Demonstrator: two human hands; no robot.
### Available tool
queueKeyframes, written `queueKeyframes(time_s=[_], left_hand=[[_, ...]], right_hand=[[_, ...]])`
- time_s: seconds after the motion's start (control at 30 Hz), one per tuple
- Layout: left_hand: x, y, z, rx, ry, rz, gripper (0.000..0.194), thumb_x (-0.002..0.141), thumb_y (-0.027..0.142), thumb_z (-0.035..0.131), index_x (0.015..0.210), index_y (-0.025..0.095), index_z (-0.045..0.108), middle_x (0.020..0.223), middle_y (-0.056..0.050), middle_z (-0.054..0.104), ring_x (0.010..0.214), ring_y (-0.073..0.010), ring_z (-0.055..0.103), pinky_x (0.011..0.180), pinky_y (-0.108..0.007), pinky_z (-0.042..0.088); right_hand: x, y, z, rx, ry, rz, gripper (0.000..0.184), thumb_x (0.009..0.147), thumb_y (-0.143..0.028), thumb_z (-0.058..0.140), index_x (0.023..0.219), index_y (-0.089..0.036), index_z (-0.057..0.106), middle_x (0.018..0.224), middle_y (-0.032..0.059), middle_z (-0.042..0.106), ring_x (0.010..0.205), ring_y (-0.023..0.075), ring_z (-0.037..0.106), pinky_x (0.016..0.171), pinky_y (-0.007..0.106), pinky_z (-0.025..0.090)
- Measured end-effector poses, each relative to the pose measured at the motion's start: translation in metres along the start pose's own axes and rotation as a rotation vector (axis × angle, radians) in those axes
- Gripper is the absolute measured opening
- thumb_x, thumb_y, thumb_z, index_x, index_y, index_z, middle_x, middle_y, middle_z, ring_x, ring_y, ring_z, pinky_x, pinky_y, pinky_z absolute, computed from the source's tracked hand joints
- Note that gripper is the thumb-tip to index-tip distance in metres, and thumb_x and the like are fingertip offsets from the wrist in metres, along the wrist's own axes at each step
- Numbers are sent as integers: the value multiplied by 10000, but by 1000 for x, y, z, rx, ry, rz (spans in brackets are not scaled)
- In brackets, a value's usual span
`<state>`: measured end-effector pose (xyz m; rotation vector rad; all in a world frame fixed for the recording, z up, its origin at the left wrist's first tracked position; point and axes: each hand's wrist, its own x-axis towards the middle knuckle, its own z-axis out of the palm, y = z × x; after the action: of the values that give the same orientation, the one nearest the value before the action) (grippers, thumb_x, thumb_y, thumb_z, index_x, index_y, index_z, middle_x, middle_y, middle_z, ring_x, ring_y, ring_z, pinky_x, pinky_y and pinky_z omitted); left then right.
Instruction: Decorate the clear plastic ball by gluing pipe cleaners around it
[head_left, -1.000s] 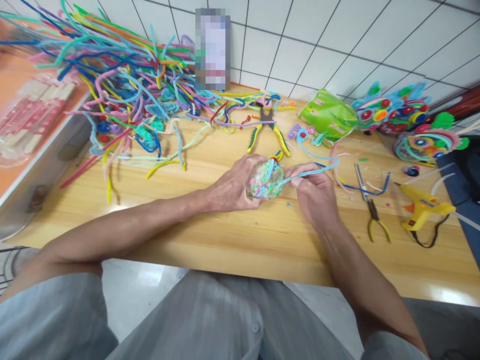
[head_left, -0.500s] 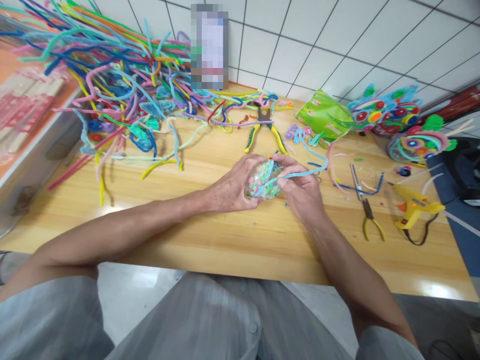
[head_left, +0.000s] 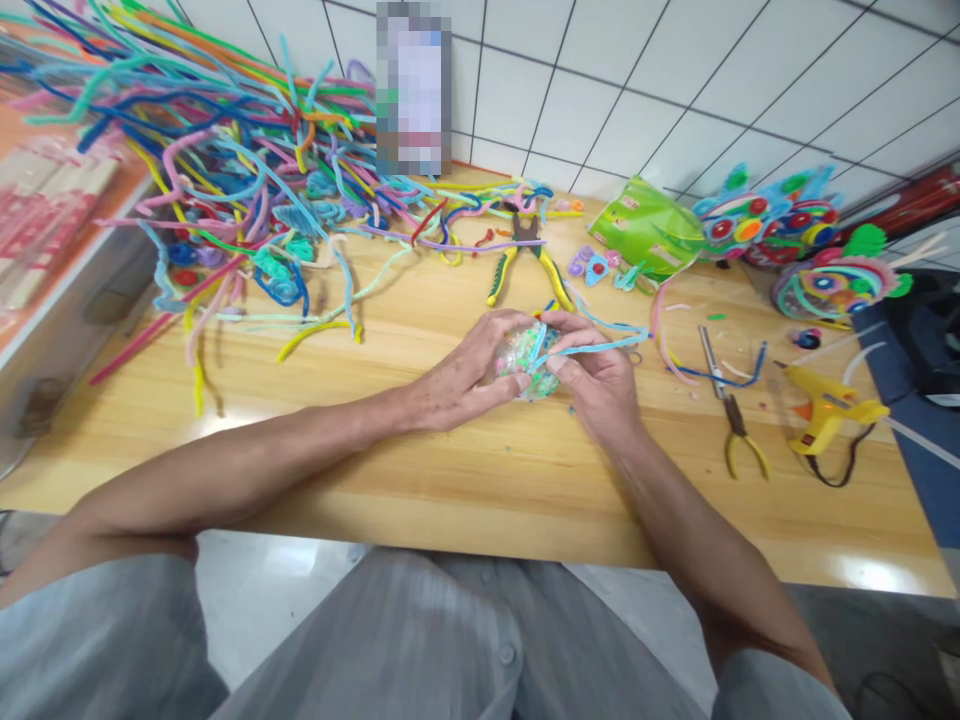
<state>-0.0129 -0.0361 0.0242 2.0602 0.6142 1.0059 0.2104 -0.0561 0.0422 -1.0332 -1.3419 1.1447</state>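
My left hand [head_left: 476,372] is wrapped round a clear ball [head_left: 517,355] speckled with coloured bits, its thumb lying across the near side. A light blue pipe cleaner [head_left: 600,347] runs over the ball and out to the right, where it bends back. My right hand [head_left: 600,375] pinches this pipe cleaner between thumb and fingers against the ball's right side. Part of the ball is hidden by the fingers. Just beyond the hands lie yellow-green handled pliers [head_left: 529,262] with their handles spread.
A big heap of pipe cleaners [head_left: 247,170] covers the back left, beside a box [head_left: 90,290]. A green packet [head_left: 646,228] and decorated figures [head_left: 825,285] stand back right. Small pliers [head_left: 739,440] and a yellow glue gun [head_left: 829,410] lie at right.
My left thumb has moved up onto the front of the ball, near the pipe cleaner. The right hand has shifted slightly left, still pinching the pipe cleaner.
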Motion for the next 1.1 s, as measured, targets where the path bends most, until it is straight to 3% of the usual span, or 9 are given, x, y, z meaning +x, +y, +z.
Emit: queueKeyframes(time_s=[0.17, 0.4, 0.53, 0.77, 1.1], left_hand=[[0, 4, 3, 6, 3, 18, 621, 1023, 362, 638, 1578, 210, 405, 1560, -195, 504, 1500, -320, 500, 1262, -530, 443], [-1, 11, 8, -34, 46, -69, 632, 954, 326, 695, 1528, 248, 442, 1537, -166, 534, 1447, -326, 541, 1202, -538, 505], [-1, 10, 10, -24, 62, -34, 628, 938, 285, 685, 1515, 229, 443, 1521, -169, 523, 1452, -324, 534, 1206, -525, 503], [-3, 2, 13, -4, 68, 61, 685, 920, 233, 694, 1545, 252, 414, 1528, -149, 505, 1458, -323, 522, 1231, -532, 489], [-5, 3, 14, -22, 92, 59, 672, 925, 232, 680, 1547, 261, 425, 1526, -153, 498, 1475, -325, 510, 1242, -551, 473]], right_hand=[[-2, -2, 2, 5, -8, -11, 164, 822, -429, 913, 859, -318, 798, 1289, 21, 746, 1305, 274, 645, 1188, 472, 480], [-6, -5, 6, -2, -13, -7, 95, 846, -356, 859, 880, -321, 777, 1312, 10, 733, 1366, 275, 608, 1184, 450, 472], [-7, -5, 9, 1, -1, -1, 83, 845, -296, 830, 874, -310, 754, 1317, 6, 726, 1346, 263, 620, 1190, 433, 452], [-8, -2, 12, 1, 18, 16, 179, 809, -269, 821, 949, -296, 713, 1306, 12, 732, 1292, 244, 647, 1152, 409, 474], [-14, -5, 16, -53, 1, -37, 248, 835, -326, 830, 1024, -294, 673, 1395, 44, 685, 1352, 261, 613, 1179, 430, 453]])
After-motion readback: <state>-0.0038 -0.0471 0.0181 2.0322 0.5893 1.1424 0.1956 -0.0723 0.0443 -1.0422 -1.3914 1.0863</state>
